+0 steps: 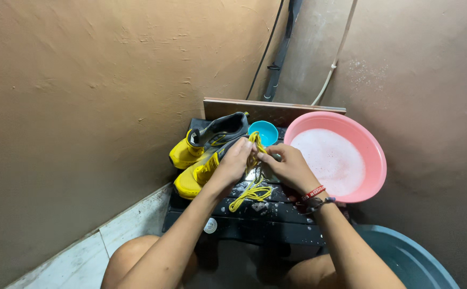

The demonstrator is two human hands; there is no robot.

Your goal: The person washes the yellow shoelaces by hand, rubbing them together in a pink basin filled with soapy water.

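Both hands are at frame centre, over the dark slatted surface [255,219]. Left hand [233,163] and right hand [289,168]: fingers pinched on the yellow shoelaces [252,190], which hang in a wet bunch to 6 o'clock. Pair of yellow-and-grey shoes [207,152] at 9 o'clock, unlaced. Pink basin [375,160] of suds at 3 o'clock; small blue bowl [264,131] at 12. Judgement: laces are out and being scrubbed; shoes apparently still unwashed.
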